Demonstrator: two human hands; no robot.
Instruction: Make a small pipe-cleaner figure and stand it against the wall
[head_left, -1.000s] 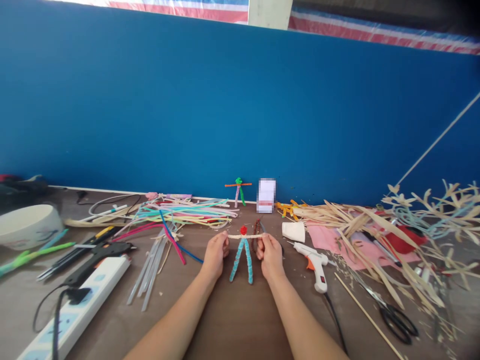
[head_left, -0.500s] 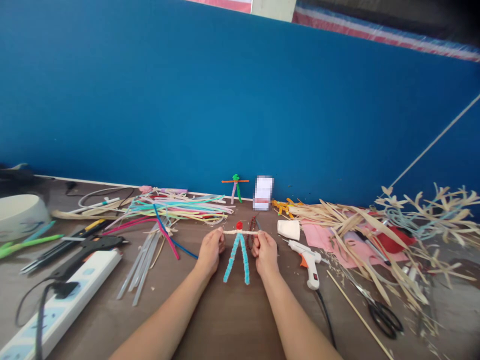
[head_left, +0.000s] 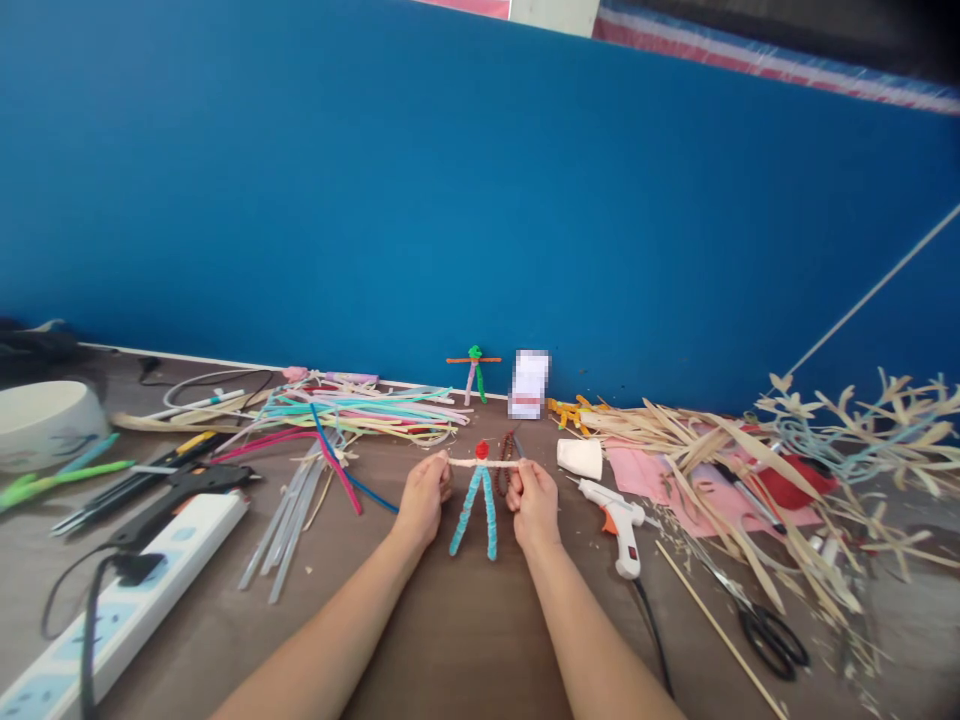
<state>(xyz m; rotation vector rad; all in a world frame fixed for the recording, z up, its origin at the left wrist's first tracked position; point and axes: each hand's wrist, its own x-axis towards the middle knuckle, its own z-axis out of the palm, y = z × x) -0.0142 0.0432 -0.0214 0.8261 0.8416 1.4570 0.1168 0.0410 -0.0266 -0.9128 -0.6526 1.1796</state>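
A small pipe-cleaner figure (head_left: 477,505) stands on the brown table between my hands. It has two light-blue legs, a red head and a cream crossbar for arms. My left hand (head_left: 423,497) pinches the left end of the crossbar. My right hand (head_left: 534,500) pinches the right end. Both hands are closed, knuckles up, holding the figure upright. A dark beaded strand (head_left: 507,452) lies just behind the figure.
A second figure (head_left: 474,370) with green head and orange arms leans on the blue partition. Coloured pipe cleaners (head_left: 352,417) and glue sticks (head_left: 289,520) lie left, with a power strip (head_left: 135,600) and black glue gun (head_left: 180,490). A white glue gun (head_left: 619,510), paper cup (head_left: 580,458), scissors (head_left: 765,625) and straw strips (head_left: 750,450) lie right.
My hands keep their grip on the crossbar ends and have barely moved. The view has shifted slightly, so the figure sits a little higher in frame than a second ago.
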